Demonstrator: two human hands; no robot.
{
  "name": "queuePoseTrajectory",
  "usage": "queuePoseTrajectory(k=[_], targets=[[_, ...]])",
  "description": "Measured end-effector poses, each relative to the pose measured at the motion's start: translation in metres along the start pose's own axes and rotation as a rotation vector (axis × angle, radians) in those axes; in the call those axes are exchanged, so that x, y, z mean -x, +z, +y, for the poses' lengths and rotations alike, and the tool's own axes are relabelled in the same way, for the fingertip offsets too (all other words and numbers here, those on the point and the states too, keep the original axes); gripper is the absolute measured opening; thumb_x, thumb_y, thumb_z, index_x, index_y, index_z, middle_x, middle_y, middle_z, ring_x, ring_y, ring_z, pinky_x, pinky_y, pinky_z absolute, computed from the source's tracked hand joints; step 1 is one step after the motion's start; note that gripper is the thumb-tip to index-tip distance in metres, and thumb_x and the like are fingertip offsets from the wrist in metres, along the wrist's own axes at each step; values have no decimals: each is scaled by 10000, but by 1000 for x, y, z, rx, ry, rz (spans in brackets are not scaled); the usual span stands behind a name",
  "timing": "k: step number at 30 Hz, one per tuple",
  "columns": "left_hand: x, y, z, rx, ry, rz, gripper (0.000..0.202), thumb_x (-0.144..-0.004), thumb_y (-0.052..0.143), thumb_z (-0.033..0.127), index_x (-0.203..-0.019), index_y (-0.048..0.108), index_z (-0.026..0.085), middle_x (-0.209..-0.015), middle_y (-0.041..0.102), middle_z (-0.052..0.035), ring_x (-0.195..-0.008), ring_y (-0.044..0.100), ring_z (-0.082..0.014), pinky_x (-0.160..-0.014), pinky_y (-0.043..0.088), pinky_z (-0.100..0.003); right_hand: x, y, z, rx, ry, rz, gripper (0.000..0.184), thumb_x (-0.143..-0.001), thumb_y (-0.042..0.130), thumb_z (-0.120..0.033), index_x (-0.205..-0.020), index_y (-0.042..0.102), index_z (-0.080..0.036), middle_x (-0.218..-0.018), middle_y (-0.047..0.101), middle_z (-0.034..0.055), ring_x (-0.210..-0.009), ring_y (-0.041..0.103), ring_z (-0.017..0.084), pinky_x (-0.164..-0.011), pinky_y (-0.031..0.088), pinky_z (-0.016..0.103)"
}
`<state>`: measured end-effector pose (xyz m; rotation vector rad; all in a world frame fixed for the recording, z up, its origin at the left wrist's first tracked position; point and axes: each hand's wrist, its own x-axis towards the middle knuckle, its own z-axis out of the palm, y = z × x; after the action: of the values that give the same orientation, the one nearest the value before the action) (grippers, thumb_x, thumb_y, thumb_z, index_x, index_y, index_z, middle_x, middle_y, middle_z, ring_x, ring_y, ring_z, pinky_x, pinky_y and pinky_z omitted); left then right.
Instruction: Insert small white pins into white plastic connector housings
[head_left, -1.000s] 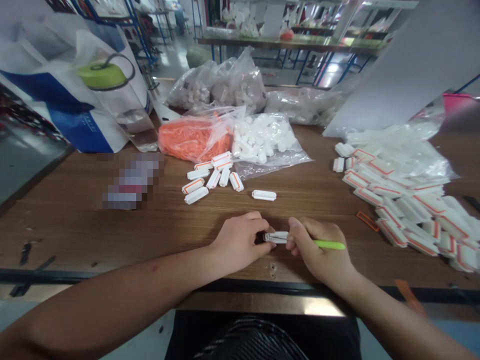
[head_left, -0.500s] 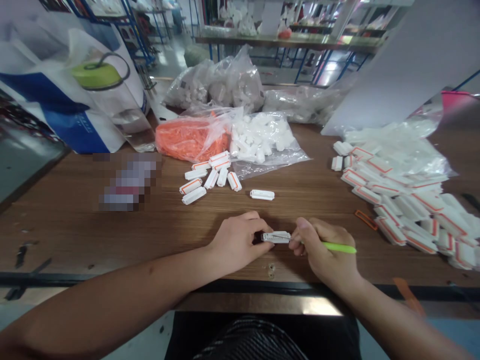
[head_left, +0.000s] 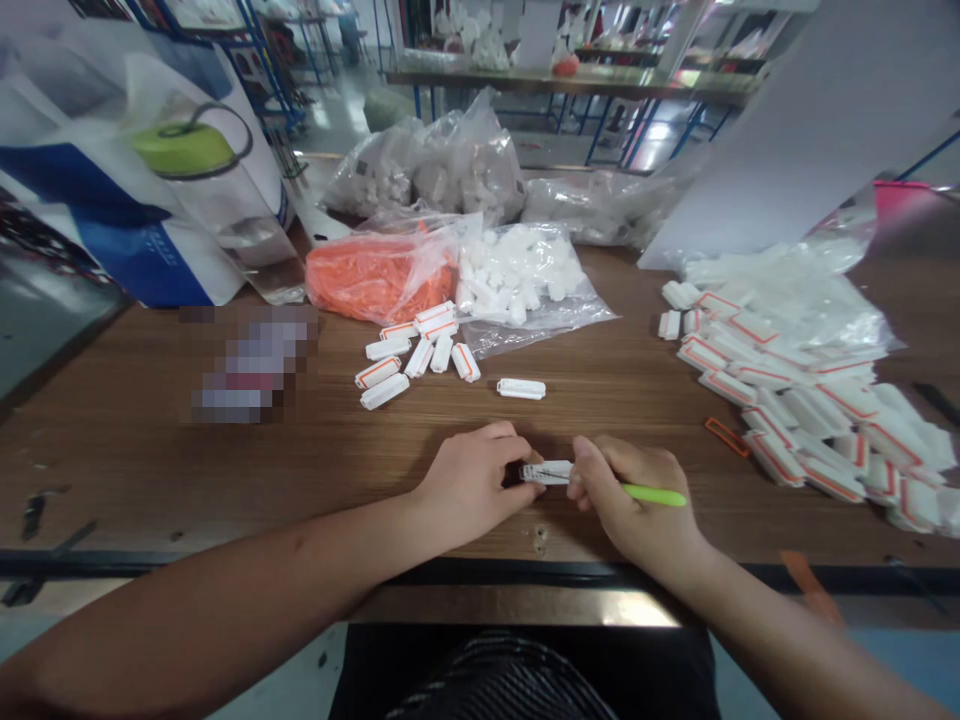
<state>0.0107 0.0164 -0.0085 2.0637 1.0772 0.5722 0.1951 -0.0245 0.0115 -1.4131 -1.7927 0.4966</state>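
Near the front of the brown table, my left hand (head_left: 476,475) pinches the left end of a small white plastic housing (head_left: 551,472). My right hand (head_left: 634,490) is closed around a thin tool with a lime-green handle (head_left: 660,495). The tool's slim metal tip lies over the housing, and its exact contact point is too small to make out. Just beyond my hands lies a single white housing (head_left: 521,389). Farther left is a loose group of similar pieces (head_left: 420,350), some edged with an orange ring.
Behind the pieces sit a bag of orange rings (head_left: 379,280) and an open bag of white parts (head_left: 517,275). At right is a heap of orange-edged housings (head_left: 814,415), with one loose orange ring (head_left: 726,437) beside it. A green-lidded bottle (head_left: 255,240) stands at the left.
My right hand has shifted left along the housing, taking the green-handled tool with it. My left hand keeps its pinch on the housing. The whole view has moved slightly.
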Motion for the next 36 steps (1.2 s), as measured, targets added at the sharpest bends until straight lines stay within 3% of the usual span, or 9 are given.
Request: queuePoseTrajectory(k=[5, 11, 17, 23, 29, 36], targets=[[0, 0, -1, 22, 14, 3, 133, -764, 730, 209, -897, 728, 201, -777, 587, 33, -587, 487, -82, -562, 359, -226, 5, 3, 5, -106, 77, 69, 443, -956, 481, -280, -539, 607, -199, -481, 629, -28, -383, 570, 73, -449, 450, 198], [0, 0, 0, 1, 12, 4, 136, -758, 731, 207, -895, 730, 197, -766, 584, 34, -580, 484, -82, -556, 346, -228, 2, 1, 2, -50, 38, 25, 457, -951, 477, -269, -512, 583, -200, -439, 591, -39, -380, 566, 73, -433, 433, 192], [0, 0, 0, 25, 16, 8, 139, -757, 735, 199, -896, 733, 204, -761, 578, 38, -583, 487, -79, -565, 357, -226, 5, 2, 6, -92, 63, 72, 433, -957, 489, -275, -548, 609, -196, -481, 626, -35, -390, 577, 68, -455, 453, 188], [0, 0, 0, -10, 9, 5, 123, -754, 731, 219, -876, 728, 208, -761, 584, 38, -582, 480, -84, -557, 335, -234, 2, 0, 1, -19, 13, -3, 455, -954, 481, -268, -518, 591, -199, -441, 587, -43, -387, 568, 71, -438, 427, 192], [0, 0, -1, 12, 2, -2, 143, -762, 726, 222, -905, 730, 211, -774, 586, 35, -580, 484, -82, -558, 345, -232, 9, 2, 6, -71, 61, 70, 435, -961, 492, -272, -548, 611, -199, -486, 625, -38, -399, 580, 65, -468, 449, 192], [-1, -1, 1, -7, -8, -10, 133, -761, 722, 224, -893, 729, 208, -776, 599, 31, -585, 491, -86, -557, 343, -235, 1, 1, 1, -8, 20, 4, 451, -956, 474, -247, -523, 591, -196, -444, 586, -47, -388, 565, 61, -460, 426, 189]])
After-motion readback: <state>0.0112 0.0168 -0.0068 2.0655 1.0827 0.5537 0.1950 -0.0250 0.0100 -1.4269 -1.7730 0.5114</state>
